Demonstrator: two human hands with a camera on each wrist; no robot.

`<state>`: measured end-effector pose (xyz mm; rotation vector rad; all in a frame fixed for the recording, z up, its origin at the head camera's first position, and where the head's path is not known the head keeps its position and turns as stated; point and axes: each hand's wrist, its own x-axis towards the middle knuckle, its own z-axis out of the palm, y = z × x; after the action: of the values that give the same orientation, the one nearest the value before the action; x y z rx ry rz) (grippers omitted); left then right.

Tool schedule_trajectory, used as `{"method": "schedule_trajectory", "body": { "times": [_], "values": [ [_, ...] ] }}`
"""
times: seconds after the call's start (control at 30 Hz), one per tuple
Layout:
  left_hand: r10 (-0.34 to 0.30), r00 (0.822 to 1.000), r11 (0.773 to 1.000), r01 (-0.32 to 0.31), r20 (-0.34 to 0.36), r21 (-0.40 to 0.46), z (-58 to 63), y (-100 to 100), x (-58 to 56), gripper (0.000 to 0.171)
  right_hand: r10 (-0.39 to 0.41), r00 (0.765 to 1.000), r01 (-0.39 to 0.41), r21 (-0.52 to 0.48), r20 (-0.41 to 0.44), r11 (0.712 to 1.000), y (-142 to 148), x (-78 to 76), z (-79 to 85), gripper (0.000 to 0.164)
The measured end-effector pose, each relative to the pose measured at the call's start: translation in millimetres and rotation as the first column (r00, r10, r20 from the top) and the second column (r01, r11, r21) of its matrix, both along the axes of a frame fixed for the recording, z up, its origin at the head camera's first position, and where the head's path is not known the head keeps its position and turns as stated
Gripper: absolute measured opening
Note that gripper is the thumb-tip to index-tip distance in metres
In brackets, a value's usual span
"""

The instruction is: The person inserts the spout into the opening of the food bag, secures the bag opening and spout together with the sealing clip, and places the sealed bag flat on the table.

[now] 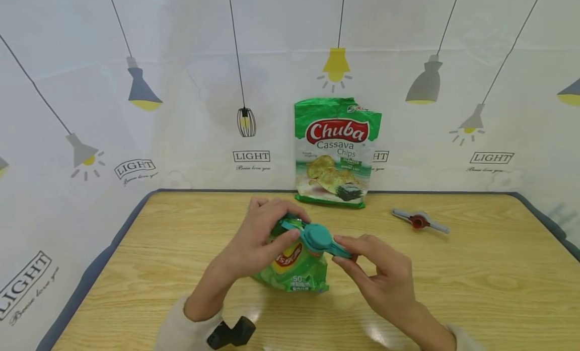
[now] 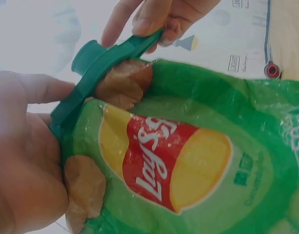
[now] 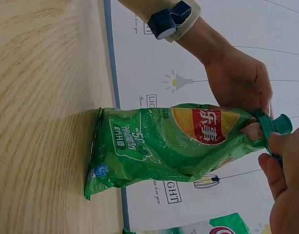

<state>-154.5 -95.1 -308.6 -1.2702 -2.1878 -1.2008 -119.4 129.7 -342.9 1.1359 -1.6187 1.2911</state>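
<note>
In the head view the teal clip [image 1: 318, 236] sat between the two hands, across the mouth of the green Lay's bag [image 1: 290, 278]. It lay at 3 o'clock from the left hand [image 1: 267, 237] and at 10 o'clock from the right hand [image 1: 380, 270]. The left hand held the clip's near end together with the bag's top, thumb and fingers on either side; the right hand pinched the other end between thumb and fingertips. The clip's long axis ran from 10 to 4 o'clock, its narrow tail pointing to 4, its round cap facing up and away from the bag. The Lay's bag stood roughly upright on the bench [image 1: 172, 270], bottom edge down, mouth toward the hands. A Chuba bag [image 1: 337, 152] stood at 12 o'clock from the clip, at the bench's far edge. A grey-and-red clip [image 1: 420, 221] lay at 3 o'clock, its axis also from 10 to 4.
</note>
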Motion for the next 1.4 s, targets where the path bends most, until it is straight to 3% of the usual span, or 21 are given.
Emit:
{"method": "schedule_trajectory", "body": {
  "times": [0.17,0.37,0.57,0.87,1.03,1.17,1.4],
  "values": [
    [0.022,1.0,1.0,-0.023,0.004,0.012,0.3,3.0,1.9,0.023,-0.024,1.0,0.024,0.006,0.019,1.0,3.9,-3.8,-8.1,0.028],
    [-0.019,1.0,1.0,0.019,0.015,-0.016,0.0,-1.8,1.4,0.042,-0.014,0.998,0.014,0.0,0.053,1.0,3.1,-0.6,-3.6,0.028],
    [-0.05,0.999,0.998,0.051,0.015,-0.039,-0.3,-4.5,1.1,0.043,-0.029,0.999,0.029,0.004,0.045,1.0,0.9,4.2,3.9,0.026],
    [-0.012,0.999,0.998,0.015,0.052,-0.053,-1.7,-2.8,0.0,0.035,-0.012,0.999,0.012,-0.006,0.033,1.0,-0.6,3.0,2.0,0.023],
    [0.003,1.0,0.999,-0.002,0.026,-0.036,-1.7,0.0,0.0,0.032,-0.022,0.999,0.022,0.0,0.03,1.0,1.6,-1.8,-7.8,0.018],
    [0.012,1.0,0.999,-0.012,0.009,-0.03,-2.1,1.5,0.1,0.041,-0.035,0.998,0.035,0.004,0.054,0.999,4.7,-4.1,-14.5,0.017],
    [0.015,0.997,0.999,-0.018,-0.079,-0.038,-1.9,1.2,-3.6,0.041,0.001,0.999,-0.001,-0.016,0.055,1.0,4.9,-3.9,-13.2,0.016]
  ]
}}
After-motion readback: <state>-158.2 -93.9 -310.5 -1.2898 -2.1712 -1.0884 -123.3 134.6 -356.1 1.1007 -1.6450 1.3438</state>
